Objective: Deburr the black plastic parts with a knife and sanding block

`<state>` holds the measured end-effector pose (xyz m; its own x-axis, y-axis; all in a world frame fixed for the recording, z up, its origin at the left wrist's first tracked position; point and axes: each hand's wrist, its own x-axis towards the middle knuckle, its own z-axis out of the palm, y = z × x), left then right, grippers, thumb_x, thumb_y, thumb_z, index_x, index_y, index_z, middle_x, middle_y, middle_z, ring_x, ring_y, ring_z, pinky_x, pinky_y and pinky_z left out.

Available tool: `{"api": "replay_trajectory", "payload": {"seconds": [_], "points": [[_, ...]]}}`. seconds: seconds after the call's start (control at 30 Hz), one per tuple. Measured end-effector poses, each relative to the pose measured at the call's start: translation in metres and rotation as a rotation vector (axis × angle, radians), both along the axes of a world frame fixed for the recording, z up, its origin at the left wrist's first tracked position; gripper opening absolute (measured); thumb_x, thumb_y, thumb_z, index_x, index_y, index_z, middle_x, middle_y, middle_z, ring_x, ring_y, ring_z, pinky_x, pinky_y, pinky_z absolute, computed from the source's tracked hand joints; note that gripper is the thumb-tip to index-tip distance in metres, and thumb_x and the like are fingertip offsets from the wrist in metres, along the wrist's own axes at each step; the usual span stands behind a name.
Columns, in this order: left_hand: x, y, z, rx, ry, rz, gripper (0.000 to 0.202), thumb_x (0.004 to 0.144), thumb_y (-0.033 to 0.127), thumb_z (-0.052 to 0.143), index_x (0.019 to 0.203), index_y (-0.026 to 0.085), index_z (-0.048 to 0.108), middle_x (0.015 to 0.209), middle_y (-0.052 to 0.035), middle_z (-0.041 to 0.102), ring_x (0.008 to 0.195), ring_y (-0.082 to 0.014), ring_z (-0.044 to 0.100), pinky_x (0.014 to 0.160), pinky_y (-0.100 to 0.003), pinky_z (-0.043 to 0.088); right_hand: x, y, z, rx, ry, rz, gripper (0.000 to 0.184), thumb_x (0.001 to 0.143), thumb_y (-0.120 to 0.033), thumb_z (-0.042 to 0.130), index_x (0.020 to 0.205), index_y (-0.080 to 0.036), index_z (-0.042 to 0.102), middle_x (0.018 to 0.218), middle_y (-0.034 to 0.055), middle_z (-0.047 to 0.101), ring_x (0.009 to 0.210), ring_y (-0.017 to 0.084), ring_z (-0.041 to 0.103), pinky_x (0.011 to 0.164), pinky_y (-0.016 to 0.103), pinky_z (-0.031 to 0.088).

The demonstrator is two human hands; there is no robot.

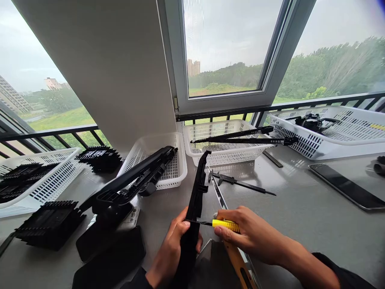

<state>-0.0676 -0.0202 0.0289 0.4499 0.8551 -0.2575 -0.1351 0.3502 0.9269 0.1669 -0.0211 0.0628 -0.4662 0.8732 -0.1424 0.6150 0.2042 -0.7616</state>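
My left hand point(173, 245) is closed around a long black plastic part point(197, 188), which stands nearly upright in front of me. In my right hand point(249, 235) is a yellow-handled tool point(226, 225) with a thin dark blade or shaft. Its tip reaches left to the side of the black part, just by my left thumb; whether it cuts in cannot be told. Below my right hand lies an orange-brown handled object point(239, 265), partly hidden by the hand. A metal strip point(219, 192) runs beneath both, and a black caliper point(240, 184) lies beyond on the grey table.
White baskets point(183, 176) stand along the window side, several with black parts in or across them. Stacks of black parts point(51, 224) sit at left, near long black parts point(135, 168) leaning over a basket. A dark phone-like slab point(345, 184) lies at right.
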Motion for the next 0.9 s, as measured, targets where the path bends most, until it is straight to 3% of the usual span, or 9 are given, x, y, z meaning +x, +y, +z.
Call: {"api": "replay_trajectory", "payload": {"seconds": [0.2, 0.33, 0.43, 0.53, 0.63, 0.9], "points": [[-0.002, 0.007, -0.002, 0.071, -0.078, -0.017, 0.053, 0.088, 0.053, 0.057, 0.127, 0.018, 0.064, 0.074, -0.0015, 0.061, 0.059, -0.0151, 0.041, 0.057, -0.027, 0.031, 0.007, 0.007, -0.009, 0.048, 0.022, -0.082, 0.065, 0.104, -0.078, 0.039, 0.074, -0.021, 0.048, 0.066, -0.0031, 0.045, 0.062, 0.014, 0.04, 0.062, 0.03, 0.023], [-0.008, 0.009, 0.0, 0.144, 0.01, 0.005, 0.063, 0.08, 0.038, 0.06, 0.139, 0.02, 0.066, 0.101, -0.0068, 0.07, 0.091, -0.0247, 0.055, 0.079, -0.033, 0.04, 0.012, 0.013, -0.016, 0.076, 0.086, -0.201, 0.067, 0.103, -0.08, 0.037, 0.071, -0.022, 0.043, 0.066, -0.003, 0.044, 0.063, 0.014, 0.037, 0.06, 0.03, 0.025], [-0.011, 0.007, 0.0, 0.094, 0.124, 0.015, 0.07, 0.081, 0.033, 0.058, 0.15, 0.022, 0.06, 0.106, -0.0067, 0.073, 0.109, -0.0304, 0.056, 0.097, -0.039, 0.039, 0.02, 0.021, -0.023, 0.11, 0.127, -0.293, 0.065, 0.102, -0.08, 0.038, 0.071, -0.023, 0.041, 0.068, -0.0029, 0.042, 0.064, 0.014, 0.037, 0.06, 0.029, 0.026], [-0.012, 0.003, -0.002, 0.016, 0.159, 0.046, 0.071, 0.088, 0.032, 0.057, 0.158, 0.024, 0.053, 0.106, -0.0054, 0.074, 0.109, -0.0296, 0.059, 0.105, -0.042, 0.036, 0.034, 0.032, -0.029, 0.12, 0.184, -0.396, 0.065, 0.099, -0.083, 0.039, 0.073, -0.024, 0.044, 0.067, -0.0036, 0.038, 0.063, 0.015, 0.035, 0.058, 0.029, 0.027], [-0.012, 0.0, -0.003, -0.083, 0.096, 0.053, 0.072, 0.091, 0.031, 0.056, 0.163, 0.025, 0.047, 0.105, -0.0049, 0.073, 0.101, -0.0269, 0.06, 0.1, -0.041, 0.041, 0.04, 0.038, -0.034, 0.133, 0.225, -0.466, 0.065, 0.097, -0.085, 0.04, 0.073, -0.024, 0.044, 0.065, -0.0041, 0.037, 0.06, 0.015, 0.034, 0.055, 0.028, 0.026], [-0.015, 0.002, -0.01, -0.104, 0.105, 0.116, 0.068, 0.089, 0.031, 0.06, 0.157, 0.024, 0.056, 0.131, -0.0072, 0.072, 0.115, -0.0298, 0.064, 0.111, -0.043, 0.042, 0.02, 0.024, -0.03, 0.137, 0.178, -0.227, 0.062, 0.104, -0.074, 0.043, 0.07, -0.022, 0.037, 0.069, -0.0037, 0.036, 0.064, 0.013, 0.032, 0.059, 0.029, 0.024]]}}
